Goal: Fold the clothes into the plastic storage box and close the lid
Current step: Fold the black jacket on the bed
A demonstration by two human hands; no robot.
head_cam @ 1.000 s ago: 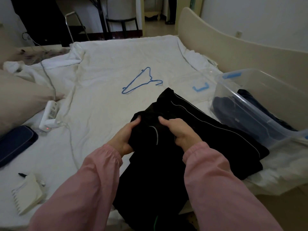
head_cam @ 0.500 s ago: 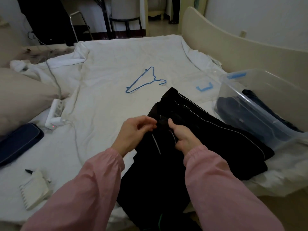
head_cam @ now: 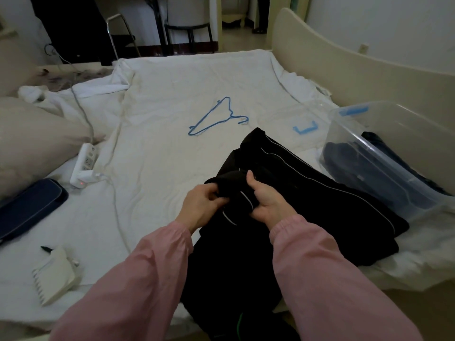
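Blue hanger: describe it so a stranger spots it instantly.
Start at the white bed sheet. Beyond the black garment, the hanger lies flat on it. Unlike the blue bracket nearby, it is a thin hooked wire triangle.

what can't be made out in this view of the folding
Head view:
- Black garment with white piping: near end hidden by the pink sleeves and bottom edge; type unclear.
- Dark blue clothes in the clear plastic storage box: hazed by its wall; count unclear.
- Box's right end: cut off by the frame edge.
- Right hand: fingertips tucked under the fabric.
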